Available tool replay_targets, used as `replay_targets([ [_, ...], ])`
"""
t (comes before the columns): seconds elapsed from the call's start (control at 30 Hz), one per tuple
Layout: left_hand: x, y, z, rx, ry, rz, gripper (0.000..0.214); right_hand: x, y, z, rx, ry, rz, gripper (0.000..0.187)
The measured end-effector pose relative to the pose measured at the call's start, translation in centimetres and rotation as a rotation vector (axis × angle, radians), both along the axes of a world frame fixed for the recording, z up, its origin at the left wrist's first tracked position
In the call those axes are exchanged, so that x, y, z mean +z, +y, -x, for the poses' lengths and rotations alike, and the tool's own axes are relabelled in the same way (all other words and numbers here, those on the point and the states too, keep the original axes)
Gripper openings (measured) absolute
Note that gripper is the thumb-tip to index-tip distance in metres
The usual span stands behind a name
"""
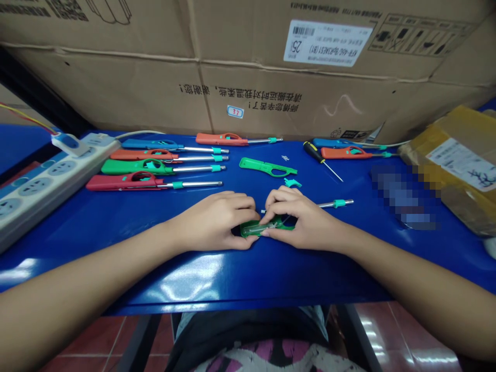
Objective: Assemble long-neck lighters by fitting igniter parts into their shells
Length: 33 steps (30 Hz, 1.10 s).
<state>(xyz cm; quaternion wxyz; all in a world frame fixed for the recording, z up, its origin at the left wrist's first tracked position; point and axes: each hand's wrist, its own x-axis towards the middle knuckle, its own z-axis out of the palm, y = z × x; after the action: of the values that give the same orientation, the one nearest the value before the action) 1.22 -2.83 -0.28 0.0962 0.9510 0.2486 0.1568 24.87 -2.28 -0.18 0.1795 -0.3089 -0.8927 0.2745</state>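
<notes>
Between my two hands is an opened green lighter half-shell (pixel 253 228), with clear and whitish inner parts showing in it. My left hand (pixel 228 221) grips its left end, thumb below and fingers above. The fingertips of my right hand (pixel 300 219) press on the parts near its middle. A metal lighter tube with a teal piece (pixel 339 203) sticks out to the right behind my right hand. Just beyond my fingers lie a small teal trigger (pixel 292 183) and the other green half-shell (pixel 267 167). Some tiny screws (pixel 285 158) rest behind them.
Several whole lighters lie at the left, among them a red one (pixel 124 182). A white power strip (pixel 58 173) runs along the left edge. A screwdriver (pixel 322 160) and an orange lighter (pixel 344 153) lie at the back right. Cardboard boxes (pixel 155 82) wall the back.
</notes>
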Motion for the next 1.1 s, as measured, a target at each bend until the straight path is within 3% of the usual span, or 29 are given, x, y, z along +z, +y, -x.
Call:
replay_targets([
  [0.3,0.1,-0.1,0.0,0.011,-0.006,0.015,0.018,0.2,-0.1,0.0,-0.017,-0.076,0.054,0.009],
  [0.43,0.6,-0.1,0.0,0.039,-0.022,0.062,0.023,0.7,0.3,-0.6,0.009,-0.077,0.011,0.018],
  [0.63,0.4,0.1,0.1,0.077,-0.085,0.124,0.026,1.8,0.9,-1.8,-0.059,-0.043,-0.044,0.011],
  [0.8,0.2,0.3,0.1,0.066,-0.083,0.166,0.024,1.3,0.8,-1.5,0.016,-0.114,-0.033,0.018],
  [0.93,0.2,0.5,0.2,0.072,-0.067,0.204,0.021,0.9,0.8,-1.1,-0.011,-0.107,-0.034,0.021],
  [1.1,0.9,0.2,0.2,0.099,-0.021,0.204,0.027,2.7,0.9,-1.9,-0.117,-0.036,-0.071,0.014],
])
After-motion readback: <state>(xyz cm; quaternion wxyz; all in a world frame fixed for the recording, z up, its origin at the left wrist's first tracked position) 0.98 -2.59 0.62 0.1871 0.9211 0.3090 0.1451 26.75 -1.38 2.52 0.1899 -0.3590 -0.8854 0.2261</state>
